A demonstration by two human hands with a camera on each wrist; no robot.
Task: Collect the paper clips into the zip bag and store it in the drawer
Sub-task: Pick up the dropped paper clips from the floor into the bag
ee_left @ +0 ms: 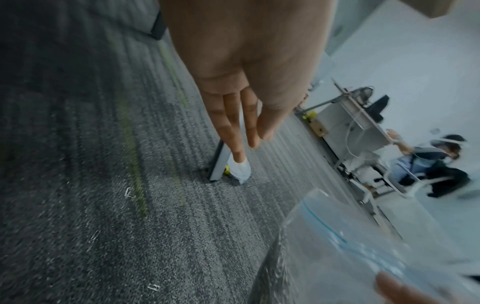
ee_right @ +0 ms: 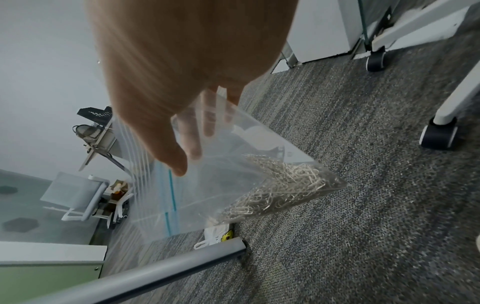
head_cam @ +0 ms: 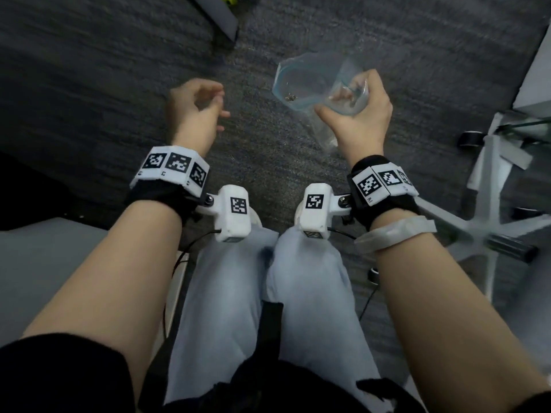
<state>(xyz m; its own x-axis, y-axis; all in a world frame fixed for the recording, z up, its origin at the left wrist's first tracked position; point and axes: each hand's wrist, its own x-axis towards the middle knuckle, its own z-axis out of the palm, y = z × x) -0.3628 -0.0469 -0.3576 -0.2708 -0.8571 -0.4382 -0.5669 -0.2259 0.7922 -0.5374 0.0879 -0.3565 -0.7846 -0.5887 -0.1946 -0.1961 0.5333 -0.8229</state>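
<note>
My right hand [head_cam: 346, 98] grips a clear zip bag [head_cam: 307, 79] with a blue seal line, held above the carpet with its mouth open. In the right wrist view the thumb and fingers [ee_right: 192, 150] pinch the bag [ee_right: 221, 185], and a heap of silver paper clips [ee_right: 285, 191] lies in its lower corner. My left hand [head_cam: 214, 105] hovers to the left of the bag, fingers relaxed and empty. Loose paper clips [ee_left: 128, 192] [ee_left: 94, 236] [ee_left: 153, 287] lie on the carpet below the left hand [ee_left: 244, 131]. One more clip [ee_right: 348, 246] lies near the chair.
A white office chair base [head_cam: 492, 228] with dark casters [ee_right: 439, 135] stands at the right. A grey desk leg [head_cam: 217, 22] rests on the carpet ahead. A grey rail [ee_right: 155, 273] and a green cabinet [ee_right: 52, 277] are nearby. My knees in light jeans [head_cam: 268, 293] are below.
</note>
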